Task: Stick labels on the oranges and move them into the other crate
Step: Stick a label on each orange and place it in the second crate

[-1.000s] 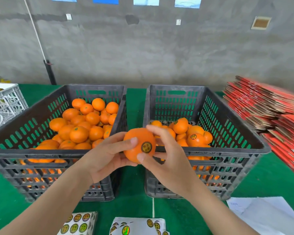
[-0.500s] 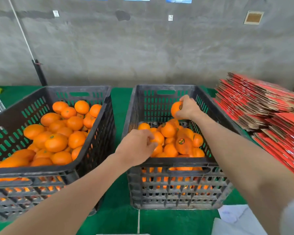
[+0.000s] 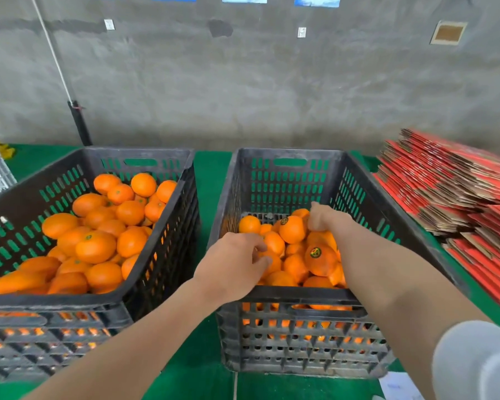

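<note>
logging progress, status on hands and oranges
Left hand loose, looks empty, over right crate. Right hand at labelled orange inside it, grip unclear. Nothing in the way.

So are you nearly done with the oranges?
Not nearly. The right crate has a pile of them, a few showing labels. The right hand is down on that pile. The left crate is heaped with oranges left to do.

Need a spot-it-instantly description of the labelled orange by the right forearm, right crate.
Start at the right-hand black crate. In its pile, look just left of the person's right forearm. The orange there shows a whole round dark-rimmed sticker facing the camera, while the oranges touching it show only bare peel.
</note>
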Motion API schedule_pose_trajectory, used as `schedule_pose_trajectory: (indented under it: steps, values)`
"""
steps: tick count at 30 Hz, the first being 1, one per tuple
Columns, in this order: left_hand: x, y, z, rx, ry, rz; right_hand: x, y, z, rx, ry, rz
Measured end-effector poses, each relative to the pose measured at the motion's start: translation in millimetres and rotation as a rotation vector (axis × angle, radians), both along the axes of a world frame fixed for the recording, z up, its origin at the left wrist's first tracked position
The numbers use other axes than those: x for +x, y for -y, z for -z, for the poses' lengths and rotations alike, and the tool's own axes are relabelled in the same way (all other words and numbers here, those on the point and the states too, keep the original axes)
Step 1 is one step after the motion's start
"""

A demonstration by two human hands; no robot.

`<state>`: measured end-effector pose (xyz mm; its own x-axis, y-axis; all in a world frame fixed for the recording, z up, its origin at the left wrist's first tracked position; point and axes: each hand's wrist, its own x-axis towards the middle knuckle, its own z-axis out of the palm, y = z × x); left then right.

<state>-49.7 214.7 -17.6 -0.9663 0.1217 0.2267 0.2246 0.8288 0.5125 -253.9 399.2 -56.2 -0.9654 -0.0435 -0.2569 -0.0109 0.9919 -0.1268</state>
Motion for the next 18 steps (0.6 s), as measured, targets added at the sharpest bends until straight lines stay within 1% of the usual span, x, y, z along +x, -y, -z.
schedule_pose_trajectory:
  steps: [3,6,8,9,10,12,14,16,18]
  values:
    - [0,1,1,0.022,-0.01,0.002,8,7,-20,-0.03,-0.078,-0.028]
    - [4,2,-2,0.168,-0.026,-0.001,23,23,-49,0.002,-0.162,-0.139]
    - [12,10,-7,0.277,-0.074,-0.001,41,39,-70,0.004,-0.274,-0.21]
    - [17,19,-11,0.313,-0.109,-0.005,55,49,-79,-0.027,-0.352,-0.252]
    - [22,31,-15,0.332,-0.142,-0.018,71,60,-87,-0.1,-0.443,-0.299]
    - [28,66,-24,0.329,-0.209,-0.071,115,89,-96,-0.358,-0.632,-0.426]
    - [28,113,-30,0.279,-0.236,-0.173,170,124,-94,-0.574,-0.76,-0.583]
    - [24,165,-30,0.187,-0.172,-0.293,214,161,-84,-0.698,-0.766,-0.707]
    - [17,213,-23,0.098,-0.03,-0.39,236,197,-71,-0.759,-0.653,-0.751]
